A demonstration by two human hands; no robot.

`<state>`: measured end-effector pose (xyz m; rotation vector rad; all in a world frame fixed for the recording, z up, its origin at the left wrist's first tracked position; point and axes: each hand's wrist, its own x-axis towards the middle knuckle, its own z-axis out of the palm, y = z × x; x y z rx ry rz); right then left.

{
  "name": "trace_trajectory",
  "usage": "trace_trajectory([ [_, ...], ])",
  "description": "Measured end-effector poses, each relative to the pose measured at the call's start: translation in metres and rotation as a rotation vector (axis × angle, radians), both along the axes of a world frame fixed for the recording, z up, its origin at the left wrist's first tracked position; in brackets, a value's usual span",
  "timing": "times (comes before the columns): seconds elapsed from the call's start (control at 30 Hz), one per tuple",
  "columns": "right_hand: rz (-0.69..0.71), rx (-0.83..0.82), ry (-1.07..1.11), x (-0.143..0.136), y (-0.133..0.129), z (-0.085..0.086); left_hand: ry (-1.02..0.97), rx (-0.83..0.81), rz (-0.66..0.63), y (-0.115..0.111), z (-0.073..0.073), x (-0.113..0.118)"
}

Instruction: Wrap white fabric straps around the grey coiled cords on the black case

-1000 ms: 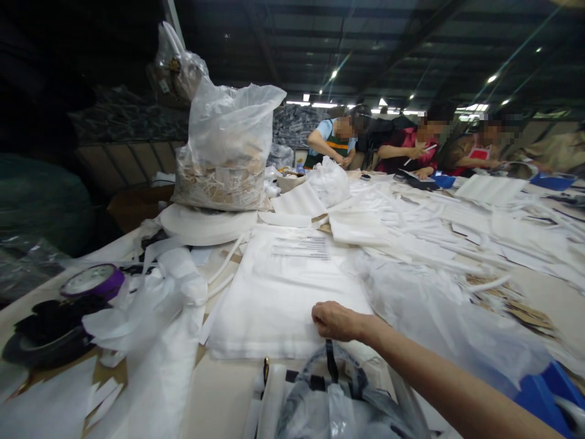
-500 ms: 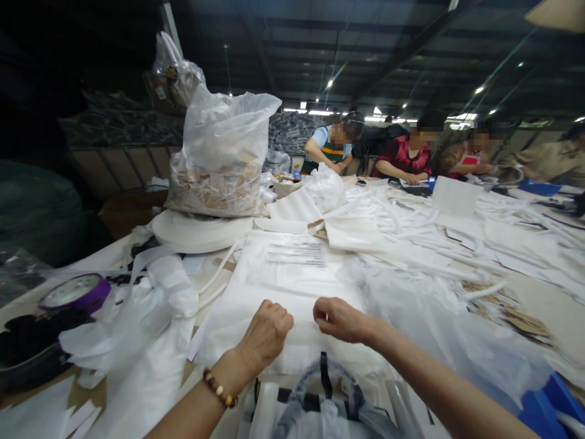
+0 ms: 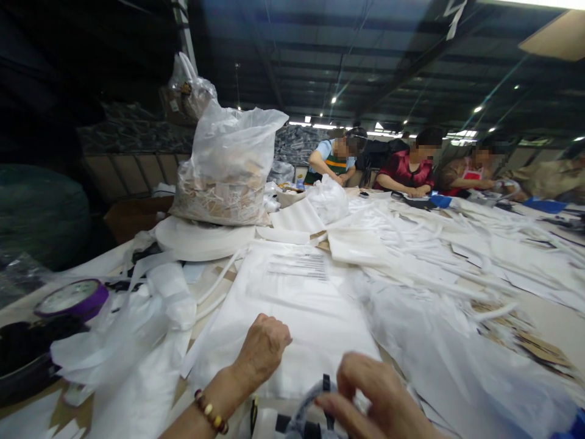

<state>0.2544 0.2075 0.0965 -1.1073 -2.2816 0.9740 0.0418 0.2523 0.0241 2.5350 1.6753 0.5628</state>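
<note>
A stack of flat white bags [image 3: 292, 317] with a block of printed text near its far end is seen lying on the work table [image 3: 543, 317], and every other place is given from this stack. The left hand [image 3: 264, 349] is rested on the stack's near edge with the fingers curled into a loose fist; whether a layer is pinched beneath them cannot be told. A beaded bracelet [image 3: 209, 413] is worn on that wrist. The right hand [image 3: 375, 396] is held just nearer than the stack, above a grey bag with black straps [image 3: 315, 414] at the bottom edge of the view; thumb and forefinger are brought close together over a strap, but contact cannot be made out, as the hand is blurred.

Left of the stack, crumpled white plastic film [image 3: 137, 323] is heaped, and farther left a purple tape roll [image 3: 70, 299] is set. Beyond the stack's far left corner, a clear plastic sack of scraps [image 3: 226, 171] is stood upright on a large roll of white webbing [image 3: 203, 239]. To the right of the stack, loose clear film and white strips are spread over the table. Far beyond the stack, several people [image 3: 411, 171] are seated at work along the table's far side.
</note>
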Motion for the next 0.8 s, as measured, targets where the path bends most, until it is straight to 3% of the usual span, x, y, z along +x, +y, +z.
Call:
trace_trajectory([
  [0.07, -0.114, 0.126, -0.223, -0.008, 0.023, -0.012, -0.006, -0.017, 0.005, -0.002, 0.002, 0.0],
  [0.2, -0.078, 0.199, -0.553, -0.024, 0.05, -0.027, -0.014, -0.077, 0.015, -0.006, 0.009, -0.001],
  [0.43, -0.204, 0.076, -0.437, -0.028, 0.059, -0.03, -0.056, -0.236, 0.021, -0.004, 0.023, 0.011],
  [0.63, -0.257, -0.055, -0.25, -0.02, 0.066, -0.036, 0.076, -0.311, 0.057, 0.009, 0.027, 0.025],
  [0.73, -0.27, 0.051, -0.164, -0.011, 0.068, -0.045, 0.149, -0.328, 0.14, 0.014, 0.03, 0.019],
  [0.8, -0.226, 0.284, -0.189, -0.006, 0.068, -0.052, 0.178, -0.348, 0.2, 0.015, 0.034, 0.01],
])
